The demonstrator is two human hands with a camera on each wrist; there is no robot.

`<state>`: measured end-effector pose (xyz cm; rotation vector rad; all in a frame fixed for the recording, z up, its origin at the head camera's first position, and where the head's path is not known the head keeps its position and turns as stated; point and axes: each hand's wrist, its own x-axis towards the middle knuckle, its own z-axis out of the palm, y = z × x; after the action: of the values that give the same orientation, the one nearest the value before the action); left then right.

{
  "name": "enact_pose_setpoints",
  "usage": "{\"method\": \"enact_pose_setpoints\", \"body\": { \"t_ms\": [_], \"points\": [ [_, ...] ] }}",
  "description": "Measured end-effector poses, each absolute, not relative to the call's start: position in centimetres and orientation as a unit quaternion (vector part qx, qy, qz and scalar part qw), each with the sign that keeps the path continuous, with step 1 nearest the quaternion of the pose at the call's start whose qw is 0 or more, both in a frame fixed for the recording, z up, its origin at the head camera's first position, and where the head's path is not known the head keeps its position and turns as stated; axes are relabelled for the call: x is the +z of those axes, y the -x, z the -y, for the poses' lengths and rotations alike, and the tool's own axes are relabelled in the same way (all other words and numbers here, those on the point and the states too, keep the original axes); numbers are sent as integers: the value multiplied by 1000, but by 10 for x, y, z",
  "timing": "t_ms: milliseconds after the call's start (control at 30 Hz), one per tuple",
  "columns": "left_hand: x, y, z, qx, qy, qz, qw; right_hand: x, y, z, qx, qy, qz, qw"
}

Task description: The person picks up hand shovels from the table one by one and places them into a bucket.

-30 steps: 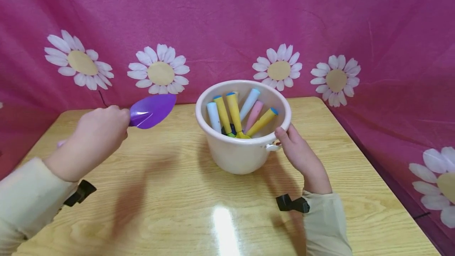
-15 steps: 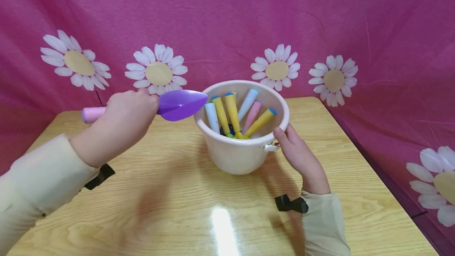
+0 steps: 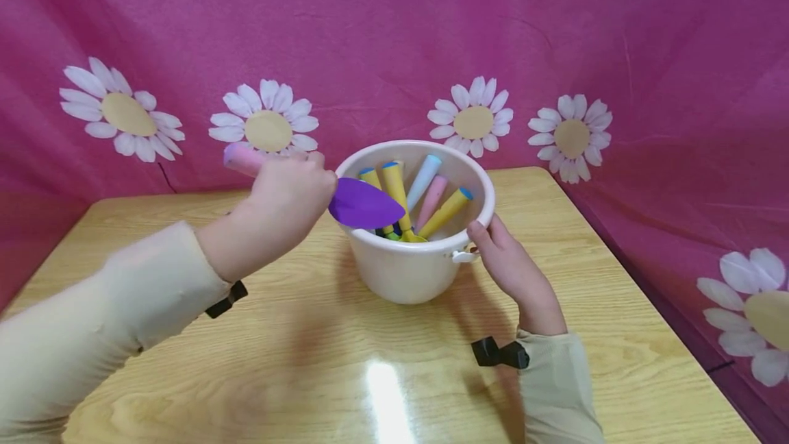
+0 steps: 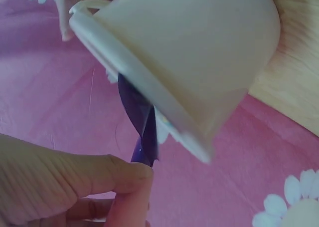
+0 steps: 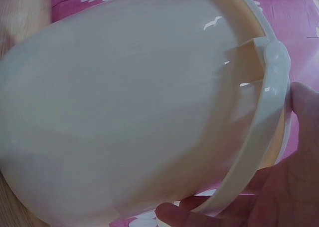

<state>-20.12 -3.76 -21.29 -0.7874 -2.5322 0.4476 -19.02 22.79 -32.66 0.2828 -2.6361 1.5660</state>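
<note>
My left hand (image 3: 277, 207) grips the pink handle of a toy trowel (image 3: 366, 204) with a purple blade. That blade reaches over the left rim of a cream bucket (image 3: 401, 273), above what lies inside. In the left wrist view, the thumb lies along the trowel's handle, and the purple blade (image 4: 137, 112) shows beside the bucket's rim. My right hand (image 3: 514, 266) holds the bucket's right side, thumb on the rim. Its fingers are around the bail handle (image 5: 251, 142) in the right wrist view. Several handles, yellow (image 3: 446, 212), light blue (image 3: 423, 182) and pink (image 3: 431, 199), lean inside the bucket.
The bucket stands upright on a wooden table (image 3: 296, 375) with a bright light reflection near its front. A magenta cloth (image 3: 382, 40) with large white daisies hangs behind and at the sides. A black strap piece (image 3: 501, 353) sits at the right wrist.
My left hand has moved right with the trowel, bringing its blade from left of the bucket to over the rim. The right hand stays on the bucket; the view has shifted slightly.
</note>
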Motion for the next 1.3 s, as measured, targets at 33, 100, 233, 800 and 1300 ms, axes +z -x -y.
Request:
{"method": "enact_pose_setpoints", "body": {
  "t_ms": [33,100,233,800,1300],
  "points": [
    [-215,202,35,172,290,915,224,-327,190,-228,508,-91,856,31],
    [-219,205,29,193,310,899,241,-326,190,-227,507,-93,856,33],
    [-227,210,22,251,360,845,304,-326,189,-227,505,-97,857,34],
    [-242,212,51,199,404,788,421,-327,190,-227,507,-96,856,27],
    [-269,178,107,71,292,894,333,-326,188,-222,493,-69,867,18]
  ]
}}
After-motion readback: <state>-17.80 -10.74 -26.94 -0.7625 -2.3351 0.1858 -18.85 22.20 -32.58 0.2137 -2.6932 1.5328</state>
